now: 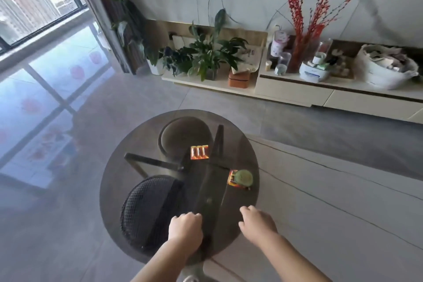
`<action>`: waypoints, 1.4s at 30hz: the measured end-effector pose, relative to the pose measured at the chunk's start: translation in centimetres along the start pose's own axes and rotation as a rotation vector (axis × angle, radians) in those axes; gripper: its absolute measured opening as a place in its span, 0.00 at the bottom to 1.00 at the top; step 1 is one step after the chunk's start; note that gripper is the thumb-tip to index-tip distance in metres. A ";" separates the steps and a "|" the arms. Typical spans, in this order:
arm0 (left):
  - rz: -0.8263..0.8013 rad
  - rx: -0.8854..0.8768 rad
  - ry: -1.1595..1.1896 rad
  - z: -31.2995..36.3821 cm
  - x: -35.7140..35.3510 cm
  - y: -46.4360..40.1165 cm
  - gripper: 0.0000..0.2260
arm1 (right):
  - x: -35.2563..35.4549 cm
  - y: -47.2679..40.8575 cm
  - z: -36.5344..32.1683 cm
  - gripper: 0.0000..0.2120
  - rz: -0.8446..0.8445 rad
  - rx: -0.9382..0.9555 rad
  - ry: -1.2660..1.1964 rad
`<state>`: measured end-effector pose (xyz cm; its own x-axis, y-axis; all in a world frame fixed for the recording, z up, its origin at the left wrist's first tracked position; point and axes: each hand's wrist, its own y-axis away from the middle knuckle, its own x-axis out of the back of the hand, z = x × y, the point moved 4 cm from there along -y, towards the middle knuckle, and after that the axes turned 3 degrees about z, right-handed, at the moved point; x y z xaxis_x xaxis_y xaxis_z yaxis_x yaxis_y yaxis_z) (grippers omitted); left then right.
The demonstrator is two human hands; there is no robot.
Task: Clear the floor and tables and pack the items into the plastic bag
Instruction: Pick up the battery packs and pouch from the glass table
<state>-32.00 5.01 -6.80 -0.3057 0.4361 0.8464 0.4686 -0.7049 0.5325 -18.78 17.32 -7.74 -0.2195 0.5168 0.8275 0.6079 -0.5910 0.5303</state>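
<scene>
Left hand [185,228]: fingers curled under, over the near part of the glass table [114,181]; whether it grips anything, cannot tell.
Right hand [257,222]: fingers bent, apparently empty, at the table's near right rim.
Orange packet [199,152]: lying mid-table.
Green round tin [244,177]: on a second orange pack [232,179], right side.
</scene>
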 end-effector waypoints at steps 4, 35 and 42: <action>0.031 -0.018 0.023 0.5 0.7 -3.2 0.13 | -0.3 -2.4 0.9 0.15 -0.025 -0.030 0.021; -0.041 -0.088 -0.092 -3.7 -5.8 -44.4 0.34 | -11.3 -31.7 4.8 0.36 0.015 -0.346 -0.019; -0.091 -0.026 -0.142 -4.0 -6.7 -45.7 0.38 | -12.3 -31.7 4.7 0.35 0.041 -0.344 -0.052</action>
<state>-54.68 32.09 -36.89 -0.2245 0.5722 0.7888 0.4220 -0.6725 0.6080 -31.80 32.59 -35.56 -0.1561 0.5139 0.8436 0.3208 -0.7813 0.5353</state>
